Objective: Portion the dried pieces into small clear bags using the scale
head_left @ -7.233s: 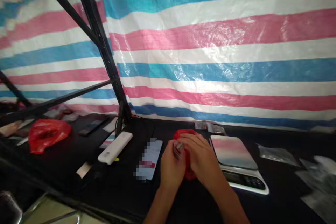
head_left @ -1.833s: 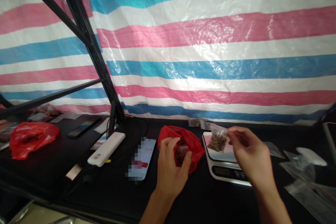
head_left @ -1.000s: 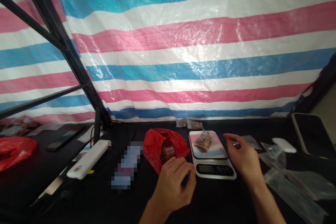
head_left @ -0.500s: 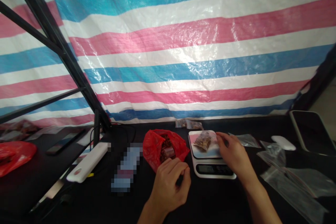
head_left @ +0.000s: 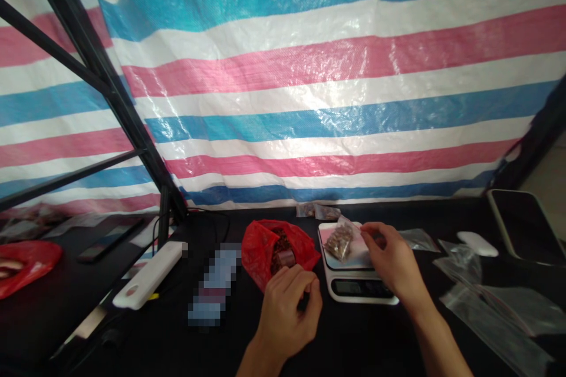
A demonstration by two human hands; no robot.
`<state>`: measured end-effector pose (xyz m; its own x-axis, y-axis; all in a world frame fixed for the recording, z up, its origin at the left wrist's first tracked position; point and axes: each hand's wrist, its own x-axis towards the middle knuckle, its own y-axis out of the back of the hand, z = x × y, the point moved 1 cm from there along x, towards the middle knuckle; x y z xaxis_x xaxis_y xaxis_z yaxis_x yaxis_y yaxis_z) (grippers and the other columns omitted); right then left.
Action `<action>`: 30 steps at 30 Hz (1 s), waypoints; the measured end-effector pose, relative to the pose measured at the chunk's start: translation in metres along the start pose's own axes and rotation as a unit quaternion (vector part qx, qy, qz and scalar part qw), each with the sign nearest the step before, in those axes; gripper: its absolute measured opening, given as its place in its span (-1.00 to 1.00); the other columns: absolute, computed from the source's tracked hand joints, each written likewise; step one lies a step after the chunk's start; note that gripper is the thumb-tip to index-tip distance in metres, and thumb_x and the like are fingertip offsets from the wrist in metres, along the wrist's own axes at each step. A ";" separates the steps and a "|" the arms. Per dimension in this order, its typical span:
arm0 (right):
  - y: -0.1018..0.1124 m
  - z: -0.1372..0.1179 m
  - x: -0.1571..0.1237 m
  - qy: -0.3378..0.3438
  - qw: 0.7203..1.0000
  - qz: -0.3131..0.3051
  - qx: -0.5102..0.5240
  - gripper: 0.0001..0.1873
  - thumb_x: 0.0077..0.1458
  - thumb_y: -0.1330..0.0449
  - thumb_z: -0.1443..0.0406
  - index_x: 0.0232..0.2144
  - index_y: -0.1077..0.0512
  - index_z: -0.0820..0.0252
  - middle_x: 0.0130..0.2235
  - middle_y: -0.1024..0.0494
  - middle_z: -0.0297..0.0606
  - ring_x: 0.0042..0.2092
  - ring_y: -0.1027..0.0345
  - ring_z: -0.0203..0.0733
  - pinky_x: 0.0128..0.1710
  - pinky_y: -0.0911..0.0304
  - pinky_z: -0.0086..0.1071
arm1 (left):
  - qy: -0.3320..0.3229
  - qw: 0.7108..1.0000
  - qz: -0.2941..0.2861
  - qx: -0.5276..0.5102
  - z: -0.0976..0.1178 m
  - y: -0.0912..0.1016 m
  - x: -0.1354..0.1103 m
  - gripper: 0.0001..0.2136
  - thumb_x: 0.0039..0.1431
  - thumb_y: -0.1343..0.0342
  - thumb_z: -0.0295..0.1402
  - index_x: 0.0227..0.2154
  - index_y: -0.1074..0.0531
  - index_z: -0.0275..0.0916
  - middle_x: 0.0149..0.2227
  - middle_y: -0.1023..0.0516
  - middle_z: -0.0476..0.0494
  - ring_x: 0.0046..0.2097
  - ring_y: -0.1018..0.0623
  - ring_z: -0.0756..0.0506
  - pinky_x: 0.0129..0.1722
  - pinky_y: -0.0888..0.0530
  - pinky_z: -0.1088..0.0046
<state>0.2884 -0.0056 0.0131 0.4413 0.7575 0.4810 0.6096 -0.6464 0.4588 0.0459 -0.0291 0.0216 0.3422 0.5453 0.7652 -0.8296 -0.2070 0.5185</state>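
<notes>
My right hand (head_left: pixel 391 253) pinches the upper corner of a small clear zip bag (head_left: pixel 339 242) filled with brownish dried bits. The bag leans over the pan of a white kitchen scale (head_left: pixel 363 293); I cannot tell whether it rests there. The scale's display is too dark to read. In front of an open red plastic bag (head_left: pixel 256 247), my left hand (head_left: pixel 289 309) is curled with its fingertips together, and whatever they may hold is hidden. Dark reddish-brown bits (head_left: pixel 280 241) and a pinkish see-through piece (head_left: pixel 286 257) show inside the red bag.
Small filled bags (head_left: pixel 327 212) lie behind the scale. Clear empty zip bags (head_left: pixel 490 306), a white case (head_left: pixel 477 243) and a tablet-like device (head_left: pixel 524 227) are on the right. Left are a white power strip (head_left: pixel 150 275), a blurred-out item (head_left: pixel 214 288) and a black metal frame (head_left: pixel 106 91).
My right hand has drawn the zip bag's upper corner up, so the bag now stands more upright over the scale. My left hand has hardly moved.
</notes>
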 end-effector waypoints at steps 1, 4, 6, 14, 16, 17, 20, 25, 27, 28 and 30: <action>0.002 -0.006 -0.001 0.005 0.999 -0.012 0.031 -0.69 0.15 -0.13 0.06 -0.30 -0.53 0.15 -0.29 -0.59 -0.17 -0.40 -0.42 -0.15 -0.31 -0.36 -0.25 | 0.014 1.000 0.009 -0.010 0.001 -0.001 0.001 -0.82 0.29 0.00 -0.54 -0.38 -0.40 -0.17 -0.48 -0.46 -0.03 -0.43 -0.48 -0.04 -0.41 -0.40 0.44; 0.005 -0.027 -0.006 0.036 0.992 -0.060 0.109 -0.70 0.22 -0.16 0.04 -0.28 -0.50 0.14 -0.28 -0.62 -0.19 -0.31 -0.47 -0.15 -0.27 -0.36 -0.32 | 0.080 0.996 0.022 -0.023 0.002 -0.007 0.002 -0.87 0.33 -0.04 -0.47 -0.20 -0.47 -0.15 -0.24 -0.58 -0.14 -0.17 -0.59 -0.12 -0.17 -0.54 0.35; 0.005 -0.044 -0.012 0.061 0.984 -0.095 0.141 -0.71 0.24 -0.18 0.05 -0.30 -0.51 0.13 -0.30 -0.61 -0.23 -0.30 -0.45 -0.17 -0.27 -0.34 -0.36 | 0.123 0.992 0.026 -0.015 0.002 -0.013 0.000 -0.75 0.31 -0.12 -0.40 0.03 -0.42 -0.14 -0.02 -0.57 -0.23 0.04 -0.56 -0.20 0.05 -0.53 0.16; -0.009 -0.094 -0.028 0.081 0.937 -0.255 0.224 -0.77 0.27 -0.19 0.13 -0.24 -0.58 0.10 -0.27 -0.63 -0.28 -0.24 -0.46 -0.19 -0.22 -0.36 -0.38 | 0.276 0.949 0.050 -0.143 -0.008 -0.029 -0.010 -0.51 0.33 -0.12 -0.28 0.28 -0.25 -0.15 0.23 -0.47 -0.34 0.24 -0.50 -0.26 0.23 -0.45 0.03; -0.011 -0.086 -0.020 0.081 0.953 -0.218 0.193 -0.71 0.28 -0.16 0.10 -0.19 -0.60 0.10 -0.21 -0.66 -0.24 -0.22 -0.47 -0.16 -0.20 -0.37 -0.34 | 0.324 0.925 0.061 -0.190 -0.010 -0.024 -0.010 -0.53 0.34 -0.11 -0.27 0.27 -0.26 -0.16 0.16 -0.54 -0.32 0.15 -0.58 -0.24 0.17 -0.51 0.08; -0.011 -0.078 -0.014 0.081 0.967 -0.181 0.160 -0.68 0.29 -0.13 0.08 -0.19 -0.60 0.10 -0.18 -0.66 -0.21 -0.22 -0.47 -0.14 -0.19 -0.36 -0.31 | 0.345 0.912 0.066 -0.213 -0.011 -0.021 -0.011 -0.52 0.33 -0.12 -0.26 0.27 -0.26 -0.16 0.14 -0.56 -0.31 0.10 -0.61 -0.23 0.14 -0.54 0.11; -0.013 -0.044 0.006 0.101 0.991 -0.085 0.020 -0.61 0.28 -0.07 0.07 -0.18 -0.63 0.12 -0.13 -0.67 -0.14 -0.16 -0.45 -0.03 -0.05 -0.31 -0.14 | 0.379 0.880 0.090 -0.271 -0.014 -0.010 -0.014 -0.54 0.32 -0.13 -0.23 0.24 -0.30 -0.17 0.15 -0.56 -0.29 0.11 -0.61 -0.21 0.15 -0.53 0.18; -0.019 -0.005 0.017 0.041 0.976 -0.102 -0.186 -0.61 0.25 -0.04 0.09 -0.12 -0.65 -0.04 0.09 -0.62 -0.27 -0.04 -0.36 0.11 0.01 -0.24 0.06 | 0.387 0.876 0.097 -0.272 -0.015 0.011 -0.022 -0.58 0.31 -0.15 -0.18 0.18 -0.41 -0.18 0.22 -0.52 -0.26 0.22 -0.52 -0.23 0.26 -0.42 0.20; -0.021 -0.004 0.014 0.027 0.968 -0.123 -0.217 -0.59 0.29 -0.01 0.07 -0.10 -0.65 -0.11 0.15 -0.58 -0.33 0.01 -0.32 0.13 0.04 -0.21 0.10 | 0.381 0.887 0.098 -0.242 -0.016 0.018 -0.024 -0.58 0.30 -0.16 -0.18 0.17 -0.43 -0.17 0.22 -0.52 -0.25 0.25 -0.49 -0.24 0.29 -0.38 0.18; -0.021 -0.005 0.013 0.022 0.965 -0.128 -0.227 -0.58 0.30 0.00 0.06 -0.09 -0.64 -0.12 0.17 -0.56 -0.34 0.03 -0.30 0.15 0.06 -0.20 0.11 | 0.377 0.892 0.098 -0.229 -0.016 0.020 -0.024 -0.58 0.30 -0.16 -0.19 0.17 -0.43 -0.17 0.22 -0.52 -0.25 0.25 -0.49 -0.25 0.29 -0.37 0.17; -0.022 -0.008 0.011 0.008 0.960 -0.133 -0.246 -0.54 0.31 0.03 0.05 -0.07 -0.64 -0.10 0.19 -0.54 -0.33 0.05 -0.28 0.18 0.08 -0.18 0.14 | 0.366 0.902 0.093 -0.211 -0.016 0.023 -0.025 -0.58 0.30 -0.15 -0.20 0.17 -0.42 -0.17 0.21 -0.52 -0.25 0.24 -0.49 -0.26 0.29 -0.37 0.14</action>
<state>0.2747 0.0165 0.0140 0.3004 0.9027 0.3082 0.3121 -0.3983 0.8625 0.0110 -0.0342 0.0089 -0.0742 0.9549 0.2874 -0.9895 -0.1063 0.0977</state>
